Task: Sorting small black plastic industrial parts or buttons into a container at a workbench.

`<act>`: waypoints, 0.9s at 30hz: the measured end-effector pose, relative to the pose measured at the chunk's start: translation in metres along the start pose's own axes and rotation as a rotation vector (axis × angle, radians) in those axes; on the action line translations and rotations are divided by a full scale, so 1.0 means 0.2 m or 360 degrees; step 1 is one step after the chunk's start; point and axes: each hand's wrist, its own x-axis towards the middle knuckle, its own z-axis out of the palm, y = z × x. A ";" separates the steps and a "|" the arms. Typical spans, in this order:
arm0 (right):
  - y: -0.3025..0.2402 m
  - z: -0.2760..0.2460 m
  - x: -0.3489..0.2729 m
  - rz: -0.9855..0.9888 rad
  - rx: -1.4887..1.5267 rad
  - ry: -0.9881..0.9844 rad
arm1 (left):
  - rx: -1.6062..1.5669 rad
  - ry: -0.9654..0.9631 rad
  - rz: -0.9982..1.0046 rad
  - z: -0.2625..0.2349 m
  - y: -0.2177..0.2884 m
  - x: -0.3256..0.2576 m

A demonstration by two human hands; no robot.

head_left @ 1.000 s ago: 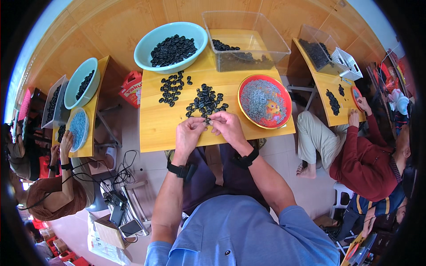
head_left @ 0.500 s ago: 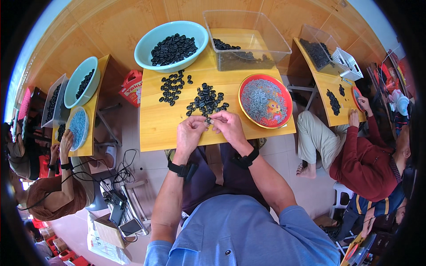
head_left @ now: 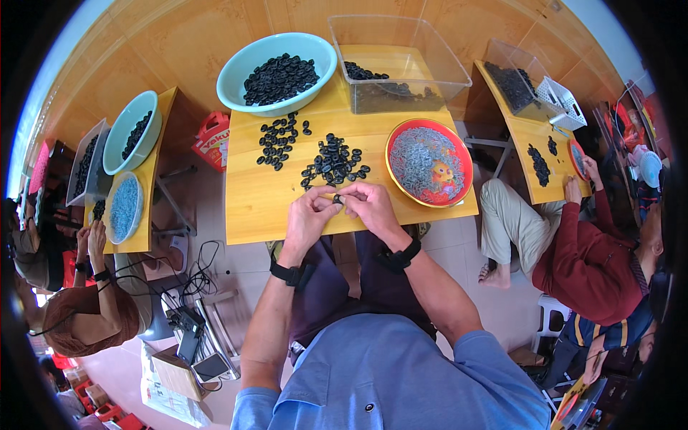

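Note:
My left hand (head_left: pixel 309 218) and my right hand (head_left: pixel 369 206) meet at the near edge of a small yellow table (head_left: pixel 251 208). Together their fingertips pinch one small black ring-shaped part (head_left: pixel 337 199). Just beyond my hands lies a loose pile of the same black parts (head_left: pixel 333 163), and a second scatter of black parts (head_left: pixel 276 140) lies to its left. A red and yellow plate (head_left: pixel 463 154) of small pale blue-grey pieces sits to the right of my right hand. Both wrists wear black bands.
A light blue bowl (head_left: pixel 236 72) of black parts and a transparent plastic bin (head_left: pixel 430 54) stand at the table's far side. A person in a dark red top (head_left: pixel 588 251) sits at the right table. Another person (head_left: pixel 93 308) works at the left table. Cables and boxes lie on the floor.
My hands stay at the table's near edge; the fingers have shifted slightly around the small black part. Nothing else has moved.

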 end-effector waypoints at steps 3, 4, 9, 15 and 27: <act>-0.02 -0.03 0.00 0.0051 -0.0009 -0.0098 | 0.0029 -0.0067 0.0116 -0.01 0.00 -0.01; -0.04 -0.04 0.00 0.0093 0.0028 -0.0129 | 0.0034 -0.0091 0.0127 -0.01 0.01 -0.01; -0.06 -0.07 0.02 0.0202 0.0094 -0.0263 | 0.0296 -0.0158 0.0310 -0.03 0.04 0.00; -0.08 -0.06 0.01 0.0266 0.0002 -0.0283 | 0.0550 -0.0174 0.0552 -0.02 0.07 -0.02; -0.09 -0.06 0.02 0.0304 -0.0147 -0.0310 | 0.0636 -0.0095 0.0584 -0.02 0.03 -0.02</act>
